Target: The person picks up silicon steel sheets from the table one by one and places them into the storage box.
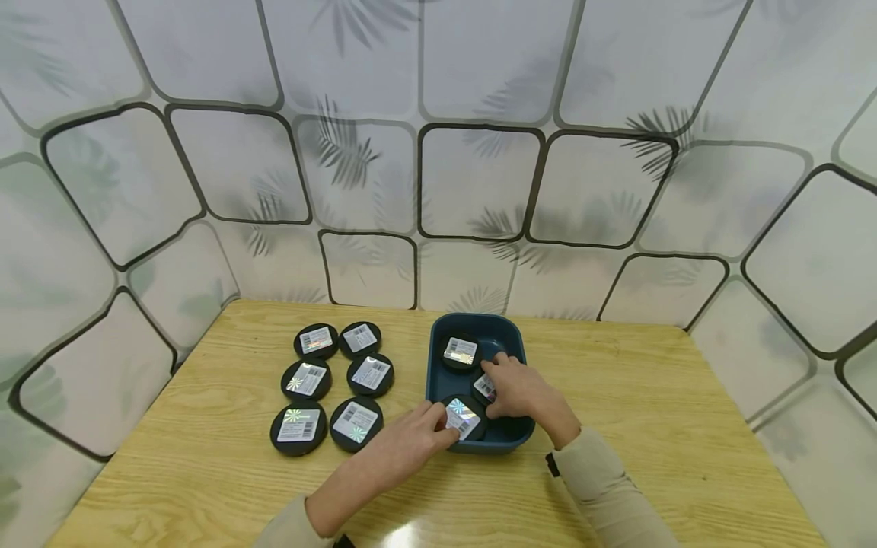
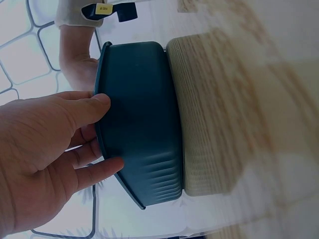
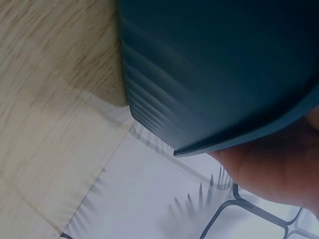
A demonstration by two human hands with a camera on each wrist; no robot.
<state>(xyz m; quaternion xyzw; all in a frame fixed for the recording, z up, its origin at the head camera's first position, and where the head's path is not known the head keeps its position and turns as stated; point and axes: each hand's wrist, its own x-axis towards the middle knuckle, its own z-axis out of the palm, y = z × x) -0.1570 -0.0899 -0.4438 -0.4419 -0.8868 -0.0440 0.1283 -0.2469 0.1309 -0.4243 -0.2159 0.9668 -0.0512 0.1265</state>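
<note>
A dark blue plastic bin [image 1: 479, 320] stands on the table, with several black round discs bearing white barcode labels inside. My left hand [image 1: 414, 439] grips the bin's near left corner; in the left wrist view the thumb lies at the outside of the rim [image 2: 99, 129]. Close by its fingertips, a labelled disc [image 1: 464, 418] lies inside the near left corner. My right hand [image 1: 518, 390] reaches in over the right side and holds another disc [image 1: 483, 389] between fingers and thumb, covering part of its label. Farther back in the bin is a third disc [image 1: 460, 353].
Left of the bin, more labelled discs stand in two columns, among them a near one [image 1: 356, 423] and a far one [image 1: 316, 341]. A patterned fabric wall [image 1: 370, 270] rises behind the wooden table [image 1: 637, 403] and along its sides.
</note>
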